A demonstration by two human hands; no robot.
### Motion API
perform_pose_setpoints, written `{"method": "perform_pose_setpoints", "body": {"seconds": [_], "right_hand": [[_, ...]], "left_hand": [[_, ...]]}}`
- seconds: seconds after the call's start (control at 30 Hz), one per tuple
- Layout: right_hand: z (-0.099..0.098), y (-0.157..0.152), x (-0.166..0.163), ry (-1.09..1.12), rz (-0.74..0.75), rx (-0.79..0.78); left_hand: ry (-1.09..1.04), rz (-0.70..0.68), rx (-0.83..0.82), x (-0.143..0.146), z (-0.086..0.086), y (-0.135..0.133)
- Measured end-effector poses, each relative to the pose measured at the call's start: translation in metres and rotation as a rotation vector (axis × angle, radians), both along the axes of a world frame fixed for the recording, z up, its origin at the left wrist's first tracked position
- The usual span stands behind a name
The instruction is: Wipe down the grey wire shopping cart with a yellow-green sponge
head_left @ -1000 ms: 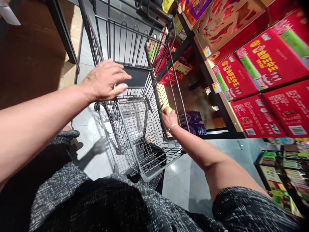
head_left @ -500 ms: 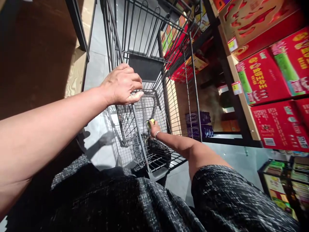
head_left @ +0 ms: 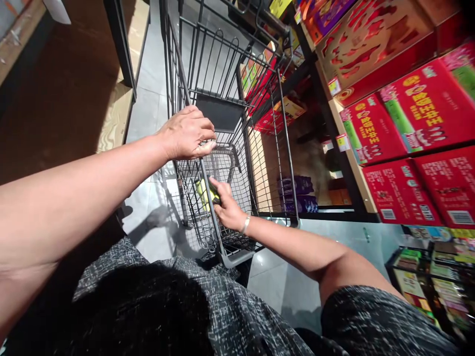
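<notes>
My left hand [head_left: 190, 132] is closed around the top side rail of a dark wire shopping cart [head_left: 218, 112]. Inside the basket, my right hand [head_left: 229, 211], with a pale band at its wrist, grips a small yellow-green and black item [head_left: 202, 193]. Part of that item lies behind the cart's rail, and its kind is not clear. It is lifted near the basket's left side wall, below my left hand. Through the wires the lower part of the cart shows.
Shelving on the right carries red boxes [head_left: 411, 113] and purple packs [head_left: 297, 195] lower down. A wooden shelf unit [head_left: 115, 116] borders the cart's left. Grey tiled floor [head_left: 150, 106] runs between them. At the lower right stands a rack of colourful packages [head_left: 411, 282].
My right hand has risen from deep in the basket and moved left with the yellow-green item, now larger in view. My left hand keeps its hold on the rail. The view has shifted slightly right.
</notes>
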State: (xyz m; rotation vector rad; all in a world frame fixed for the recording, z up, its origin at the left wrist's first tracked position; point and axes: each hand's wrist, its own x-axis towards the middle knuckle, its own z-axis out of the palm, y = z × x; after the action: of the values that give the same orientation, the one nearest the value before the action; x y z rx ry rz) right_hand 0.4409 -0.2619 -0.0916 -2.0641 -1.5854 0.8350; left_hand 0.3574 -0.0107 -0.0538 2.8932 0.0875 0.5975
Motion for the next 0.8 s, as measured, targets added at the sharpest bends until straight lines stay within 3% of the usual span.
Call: {"method": "perform_pose_setpoints", "body": {"seconds": [0.07, 0.13, 0.23, 0.37, 0.5, 0.63, 0.8], "right_hand": [[0.028, -0.002, -0.001, -0.010, -0.058, 0.117], [0.032, 0.001, -0.006, -0.015, -0.101, 0.178], [-0.005, 0.010, -0.012, 0.000, -0.085, 0.064], [-0.076, 0.017, 0.002, -0.075, 0.081, -0.332], [-0.107, 0.006, 0.045, -0.172, 0.135, -0.606], [-0.103, -0.006, 0.095, -0.390, 0.118, -0.721], [-0.068, -0.008, 0.127, -0.506, 0.202, -0.634]], "left_hand": [[-0.019, 0.002, 0.041, 0.001, -0.003, 0.001], [-0.049, 0.006, 0.045, 0.002, -0.005, 0.002], [-0.073, -0.001, 0.002, 0.002, -0.008, 0.005], [-0.049, -0.010, 0.033, -0.002, -0.010, 0.018], [-0.024, -0.042, 0.019, -0.005, -0.012, 0.034], [-0.033, -0.052, -0.026, -0.005, -0.016, 0.046], [-0.066, -0.079, -0.116, -0.005, -0.020, 0.057]]}}
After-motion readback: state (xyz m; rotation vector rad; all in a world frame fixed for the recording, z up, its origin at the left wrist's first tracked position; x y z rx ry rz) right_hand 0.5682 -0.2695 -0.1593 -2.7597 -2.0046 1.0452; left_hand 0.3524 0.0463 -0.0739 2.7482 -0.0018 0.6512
